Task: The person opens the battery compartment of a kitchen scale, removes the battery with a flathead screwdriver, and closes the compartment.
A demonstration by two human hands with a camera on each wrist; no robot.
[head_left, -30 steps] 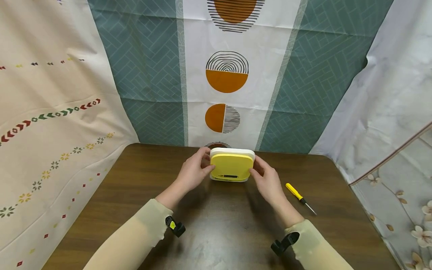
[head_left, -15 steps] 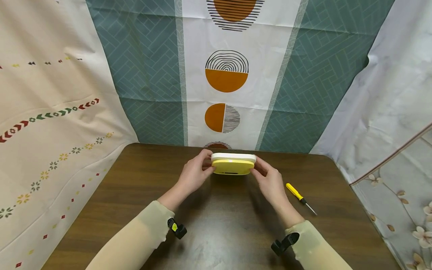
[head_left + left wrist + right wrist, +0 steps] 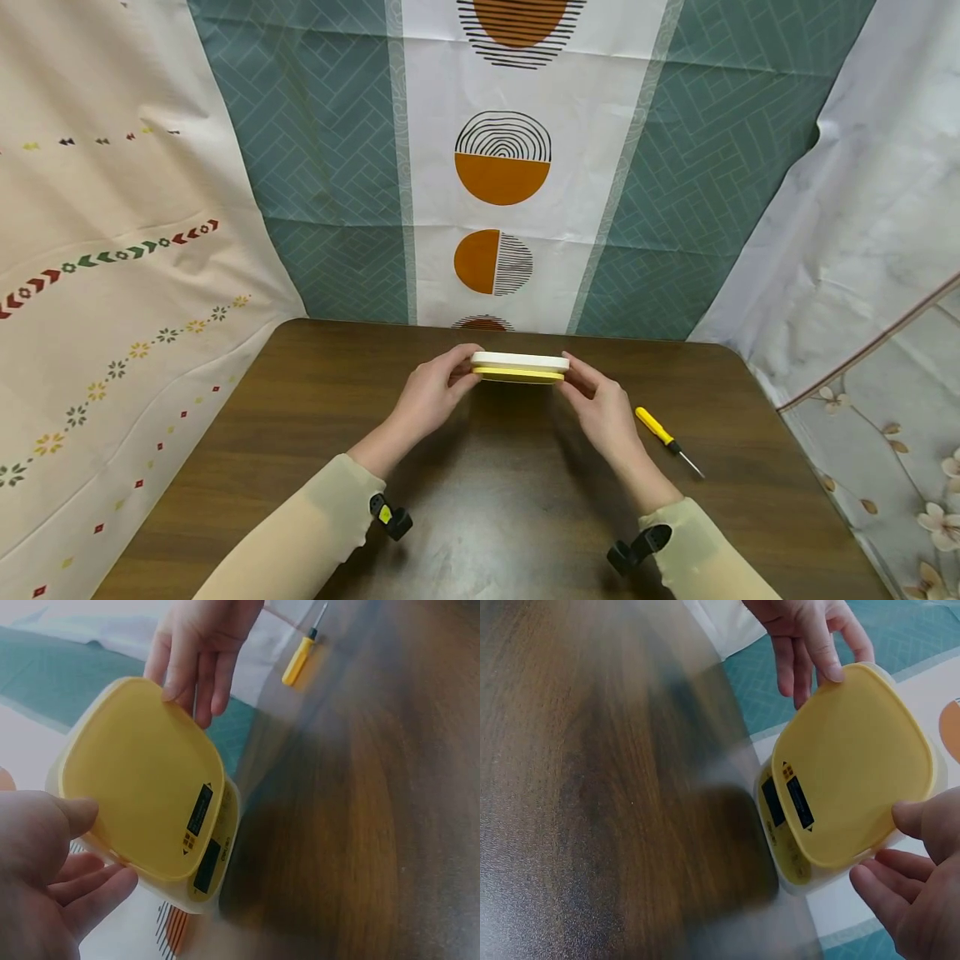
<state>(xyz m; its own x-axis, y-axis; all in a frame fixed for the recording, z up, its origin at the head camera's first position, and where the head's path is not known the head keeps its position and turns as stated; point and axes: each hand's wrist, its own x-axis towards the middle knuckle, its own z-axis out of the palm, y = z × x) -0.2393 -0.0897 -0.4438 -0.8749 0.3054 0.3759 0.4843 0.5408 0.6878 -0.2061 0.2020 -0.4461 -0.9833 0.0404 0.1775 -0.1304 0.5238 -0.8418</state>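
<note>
A kitchen scale [image 3: 521, 363] with a white base and a yellow platform is held between both hands near the table's back edge. From the head view it shows nearly edge-on, white on top and yellow below. My left hand [image 3: 429, 393] grips its left side, thumb on the yellow face and fingers behind. On the opposite side, my right hand [image 3: 604, 410] pinches the rim the same way. The left wrist view shows the yellow platform [image 3: 139, 772] full on, with a black label and the scale's dark display [image 3: 207, 867] beside its lower edge.
A screwdriver [image 3: 667, 438] with a yellow handle lies to the right of my right hand. Patterned cloth [image 3: 337, 167] hangs behind the brown wooden table [image 3: 315, 400], and more cloth covers both sides.
The kitchen scale has tipped in both hands: its yellow face, broadly visible a second ago, has turned downward until nearly edge-on. Its upper edge has sunk. The screwdriver has stayed put.
</note>
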